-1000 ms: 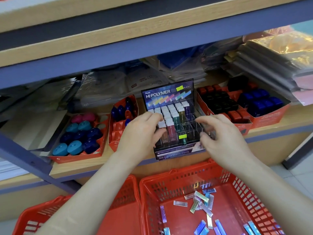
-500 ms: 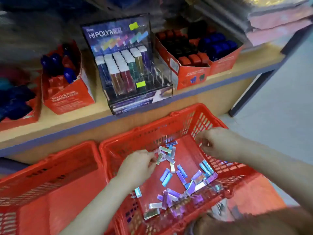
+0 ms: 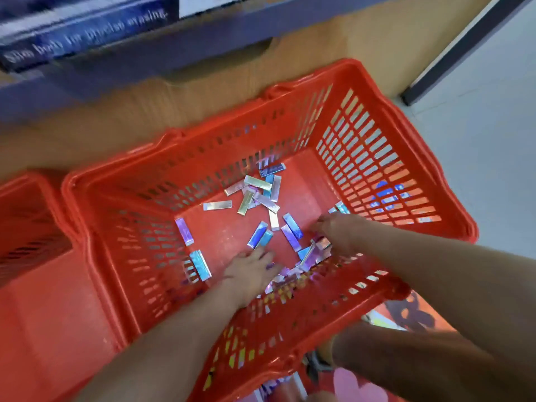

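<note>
A red plastic basket (image 3: 385, 105) sits on the floor below the shelf. Several shiny holographic eraser packs (image 3: 257, 183) lie scattered on its bottom. Both my hands are down inside it. My left hand (image 3: 251, 266) is at the near side, its fingers reaching onto a blue pack (image 3: 257, 234) and the packs under the palm. My right hand (image 3: 338, 231) is over a heap of packs (image 3: 311, 255) at the near right corner, fingers bent down onto them. Blur hides whether either hand grips a pack.
A second red basket (image 3: 34, 227) stands against the first on the left. The shelf edge with the front of the dark blue eraser display box (image 3: 87, 33) runs across the top. A dark shelf post (image 3: 464, 47) and pale floor (image 3: 487, 126) lie to the right.
Both hands left the display box on the shelf and dropped into the basket. The view tilted down and closer, and the hands have moved toward the basket's near side.
</note>
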A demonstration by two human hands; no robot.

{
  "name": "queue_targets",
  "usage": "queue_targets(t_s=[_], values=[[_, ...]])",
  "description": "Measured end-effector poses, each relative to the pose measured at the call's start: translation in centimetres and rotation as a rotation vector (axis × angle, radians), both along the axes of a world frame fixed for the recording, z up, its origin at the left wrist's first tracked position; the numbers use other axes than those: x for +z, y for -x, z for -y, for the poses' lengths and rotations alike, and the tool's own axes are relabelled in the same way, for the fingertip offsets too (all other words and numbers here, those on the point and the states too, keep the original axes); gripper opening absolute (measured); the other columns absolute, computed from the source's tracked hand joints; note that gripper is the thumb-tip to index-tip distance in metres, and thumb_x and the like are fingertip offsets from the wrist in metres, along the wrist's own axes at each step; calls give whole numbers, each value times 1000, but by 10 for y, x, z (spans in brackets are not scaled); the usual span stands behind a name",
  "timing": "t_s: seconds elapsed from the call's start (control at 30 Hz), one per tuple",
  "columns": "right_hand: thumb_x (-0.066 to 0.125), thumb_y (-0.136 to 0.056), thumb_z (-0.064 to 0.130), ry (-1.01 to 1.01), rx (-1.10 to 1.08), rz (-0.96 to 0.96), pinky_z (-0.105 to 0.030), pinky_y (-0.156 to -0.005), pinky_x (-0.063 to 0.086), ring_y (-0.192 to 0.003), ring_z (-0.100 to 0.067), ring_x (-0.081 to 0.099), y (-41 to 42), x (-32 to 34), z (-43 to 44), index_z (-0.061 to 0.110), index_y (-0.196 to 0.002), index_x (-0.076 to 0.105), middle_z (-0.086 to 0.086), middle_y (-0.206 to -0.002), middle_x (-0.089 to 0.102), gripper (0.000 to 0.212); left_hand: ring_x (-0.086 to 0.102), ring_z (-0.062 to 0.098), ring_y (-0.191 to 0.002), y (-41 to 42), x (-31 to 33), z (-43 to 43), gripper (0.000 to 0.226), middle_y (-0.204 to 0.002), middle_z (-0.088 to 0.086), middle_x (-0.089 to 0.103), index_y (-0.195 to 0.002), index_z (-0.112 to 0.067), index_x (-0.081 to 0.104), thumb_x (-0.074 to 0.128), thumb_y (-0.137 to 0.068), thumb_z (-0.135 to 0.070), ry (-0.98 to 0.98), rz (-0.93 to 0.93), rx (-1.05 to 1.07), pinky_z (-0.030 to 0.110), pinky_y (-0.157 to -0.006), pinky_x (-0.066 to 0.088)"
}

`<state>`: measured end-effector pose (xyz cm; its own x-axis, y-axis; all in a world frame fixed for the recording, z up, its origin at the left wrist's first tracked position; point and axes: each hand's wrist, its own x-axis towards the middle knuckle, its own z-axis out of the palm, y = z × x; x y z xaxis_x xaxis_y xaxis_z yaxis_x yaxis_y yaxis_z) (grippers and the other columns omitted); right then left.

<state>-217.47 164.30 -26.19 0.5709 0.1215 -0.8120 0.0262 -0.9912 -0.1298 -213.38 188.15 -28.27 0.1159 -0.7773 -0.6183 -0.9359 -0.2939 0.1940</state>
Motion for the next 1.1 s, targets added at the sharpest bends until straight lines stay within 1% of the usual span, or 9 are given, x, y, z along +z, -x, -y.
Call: queue_targets(t_s=[0.1, 0.27, 0.47, 0.63, 0.73, 0.83, 0.93, 1.0, 1.1], values=[[70, -81, 20, 27, 60, -26, -41, -98, 48, -125, -30, 51, -7, -16, -2, 25, -149, 35, -6, -145, 42, 77, 32, 28, -134, 0, -6, 2, 59, -145, 8, 33, -147, -13, 27, 49, -92, -10, 51, 75, -49, 42, -107, 29], [75, -78, 30, 80, 130, 9, -40, -91, 49, -117, -29, 57, -12, -30, -15, 20, -127, 56, -5, -128, 57, 53, 41, 29, -128, 3, -16, 6, 40, -136, 11, 48, -136, -11, 42, 39, -96, -9, -94, 41, -12, 41, -107, 33], [75, -80, 27, -22, 81, -24, -32, -92, 49, -110, -27, 59, -13, -33, -16, 14, -119, 63, -8, -124, 60, 42, 64, 32, -101, -10, -16, 14, 24, -115, 13, 66, -117, -9, 59, 50, -97, -18, -149, -244, 379, 36, -84, 53], [73, -83, 27, -155, -184, -81, -28, -75, 45, -95, -29, 64, -17, -15, -10, 12, -104, 69, -10, -97, 68, 26, 61, 27, -87, -43, 2, 24, 26, -92, 8, 65, -101, -10, 61, 53, -97, -35, 30, -434, 968, 30, -71, 44], [71, -88, 23, -350, -488, -100, -27, -67, 46, -73, -23, 62, -23, 1, -15, 16, -89, 63, -7, -85, 64, 11, 56, 18, -64, -52, 25, 27, 19, -72, 3, 62, -90, -12, 58, 53, -99, -28, 238, -810, 1389, 28, -65, 45], [64, -93, 8, -691, -975, -246, -27, -56, 55, -63, -19, 66, -28, 32, -30, 17, -100, 54, -13, -86, 63, 14, 54, 16, -71, -52, 46, 21, 19, -74, 0, 60, -85, -18, 60, 53, -99, -28, 403, -939, 1624, 39, -83, 53], [59, -95, 4, -934, -1212, -242, -23, -50, 54, -55, -13, 66, -32, 60, -51, 17, -96, 49, -7, -77, 61, 17, 63, 16, -78, -44, 69, 13, 15, -89, 2, 68, -103, -18, 63, 53, -99, -30, 550, -1100, 1785, 44, -82, 54], [59, -94, 1, -1057, -1336, -170, -21, -49, 53, -53, -11, 63, -33, 77, -65, 15, -94, 51, -6, -75, 57, 16, 66, 24, -90, -36, 79, 9, 24, -103, 7, 71, -110, -17, 64, 54, -98, -35, 715, -1054, 1808, 50, -86, 54], [61, -93, 3, -1168, -1477, -97, -20, -51, 52, -56, -12, 60, -29, 97, -86, 13, -96, 60, -7, -79, 58, 11, 61, 19, -79, -25, 101, 7, 22, -88, 0, 68, -104, -17, 63, 51, -99, -35, 913, -819, 1692, 39, -72, 50]])
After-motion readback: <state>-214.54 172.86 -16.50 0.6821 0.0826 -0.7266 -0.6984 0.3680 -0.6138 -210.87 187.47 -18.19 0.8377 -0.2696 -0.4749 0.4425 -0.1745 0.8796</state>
